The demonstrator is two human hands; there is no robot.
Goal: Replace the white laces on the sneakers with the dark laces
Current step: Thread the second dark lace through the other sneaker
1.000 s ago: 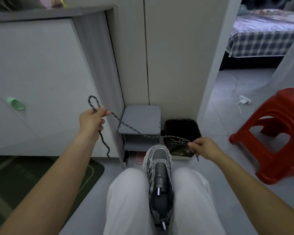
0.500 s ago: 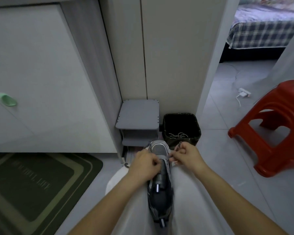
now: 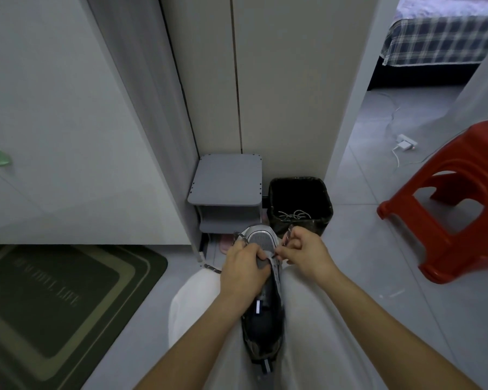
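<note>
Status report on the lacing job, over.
Left grip holding sneaker on lap. Right grip pinching dark lace near toe eyelets. Nothing in the way.

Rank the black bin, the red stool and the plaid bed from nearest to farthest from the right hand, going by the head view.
1. Black bin, just ahead of the right hand.
2. Red stool, off to the right.
3. Plaid bed, farthest back, upper right.
</note>
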